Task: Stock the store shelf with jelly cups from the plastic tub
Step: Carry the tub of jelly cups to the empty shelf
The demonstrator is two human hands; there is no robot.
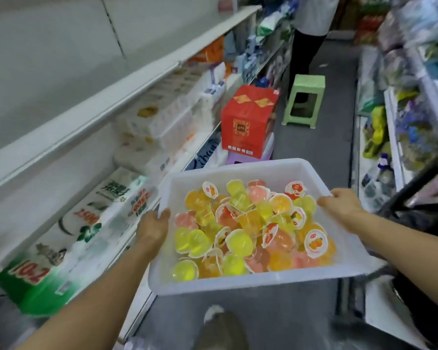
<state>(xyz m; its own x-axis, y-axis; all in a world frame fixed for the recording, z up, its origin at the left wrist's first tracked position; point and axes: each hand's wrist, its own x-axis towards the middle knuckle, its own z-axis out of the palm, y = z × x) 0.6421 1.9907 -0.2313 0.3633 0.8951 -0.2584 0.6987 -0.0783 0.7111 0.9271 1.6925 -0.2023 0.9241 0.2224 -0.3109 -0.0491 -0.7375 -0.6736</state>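
Tub [263, 280] of cups [250, 228] is in transit: your left hand [153, 224] and right hand [341, 202] clamp its rims. Next, pick shelf [91, 114] space left of the tub.

Light: even, fairly bright, soft shadows | Blur: motion smear left and right edges | Distortion: wide-angle bowing | Sharpest: centre

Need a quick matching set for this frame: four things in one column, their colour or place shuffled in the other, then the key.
Things:
1. plastic tub
2. stool
3. carton
4. jelly cups

Descriptions:
A. red, on the aisle floor by the shelf
B. pale green, further down the aisle
C. white, gripped at its rim by the left hand and the right hand
D. yellow, orange and pink, piled loose

Pairs: 1-C, 2-B, 3-A, 4-D
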